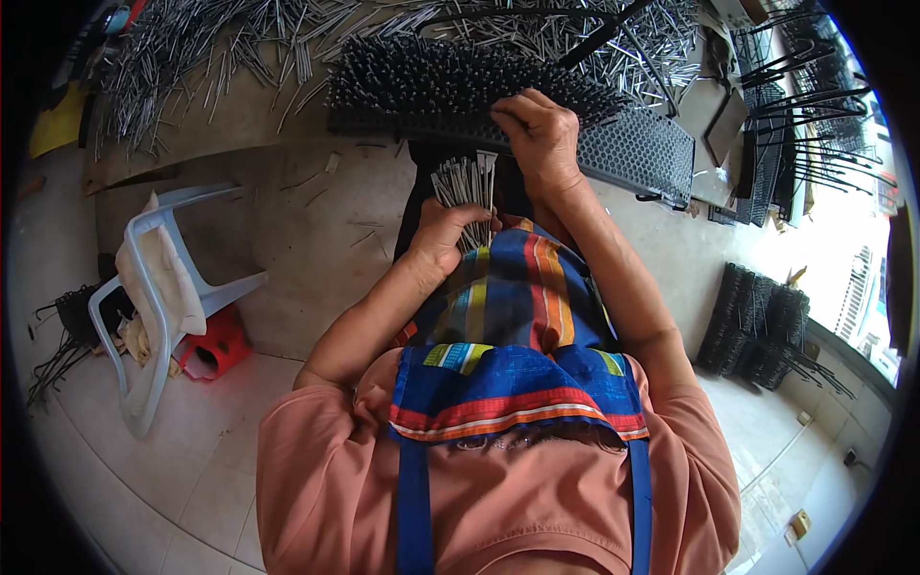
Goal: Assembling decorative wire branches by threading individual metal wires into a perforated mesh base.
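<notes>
Holding a bundle of metal pins (467, 184) fisted in the left hand (443, 235), the person pinches one pin with the right hand (539, 134) at the black perforated board (632, 151), at twelve o'clock. Best keep each pin upright, seat it fully, and fill holes row by row.

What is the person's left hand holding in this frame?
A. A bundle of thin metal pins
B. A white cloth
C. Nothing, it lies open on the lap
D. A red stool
A: the left hand is closed around a bundle of thin metal pins, held upright just below the black perforated panel where the right hand is working.
</notes>
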`<state>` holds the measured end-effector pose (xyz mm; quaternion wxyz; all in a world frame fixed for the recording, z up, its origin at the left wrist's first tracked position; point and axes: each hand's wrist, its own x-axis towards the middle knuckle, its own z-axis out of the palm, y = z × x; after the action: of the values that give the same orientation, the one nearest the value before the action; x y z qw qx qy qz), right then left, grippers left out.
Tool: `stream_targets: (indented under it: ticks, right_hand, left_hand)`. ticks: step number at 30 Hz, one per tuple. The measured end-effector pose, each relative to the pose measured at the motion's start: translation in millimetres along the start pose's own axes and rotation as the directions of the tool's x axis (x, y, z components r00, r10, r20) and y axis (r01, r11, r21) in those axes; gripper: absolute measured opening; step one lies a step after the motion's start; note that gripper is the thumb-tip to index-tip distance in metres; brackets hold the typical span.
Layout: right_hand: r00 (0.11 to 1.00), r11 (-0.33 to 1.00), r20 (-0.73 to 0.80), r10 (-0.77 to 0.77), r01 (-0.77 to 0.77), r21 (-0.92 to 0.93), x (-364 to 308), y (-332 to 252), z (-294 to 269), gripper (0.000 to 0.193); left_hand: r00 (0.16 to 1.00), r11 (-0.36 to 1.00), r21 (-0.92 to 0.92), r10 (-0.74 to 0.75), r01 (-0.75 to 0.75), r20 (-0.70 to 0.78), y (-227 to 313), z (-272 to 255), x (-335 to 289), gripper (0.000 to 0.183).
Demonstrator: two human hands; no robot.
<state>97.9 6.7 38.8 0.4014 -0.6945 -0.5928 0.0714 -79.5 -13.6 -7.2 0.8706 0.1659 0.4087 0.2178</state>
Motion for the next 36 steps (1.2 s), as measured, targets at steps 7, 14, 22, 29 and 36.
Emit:
stream_targets:
  ticks: [7,14,22,29,36]
  right_hand:
    - [0.798,0.887,0.487,0.355,-0.452,0.094,-29,7,-14,0.008]
    - [0.665,0.436,0.406,0.627,-0.731,0.525,-39,-2,-21,0.008]
    - [0.933,0.873,-0.229,0.277,-0.145,0.466,-21,13,-15,0.007]
    - [0.951,0.920,-0.217,0.218,-0.126,0.372,-25,10,-17,0.008]
    - [0.942,0.908,-0.184,0.282,-0.201,0.367,-24,14,-7,0.007]
  left_hand:
    - [0.998,0.997,-0.067,0.031,-0.027,0.055,6,5,-3,0.026]
    - [0.998,0.999,-0.026,-0.024,0.022,-0.050,10,10,-4,0.027]
    - [0.993,0.997,0.058,0.057,-0.051,-0.106,2,10,-2,0.019]
    - [0.998,1.000,-0.003,-0.026,0.026,-0.051,2,8,1,0.014]
    - [0.996,0.998,-0.002,-0.067,0.067,-0.065,1,7,2,0.024]
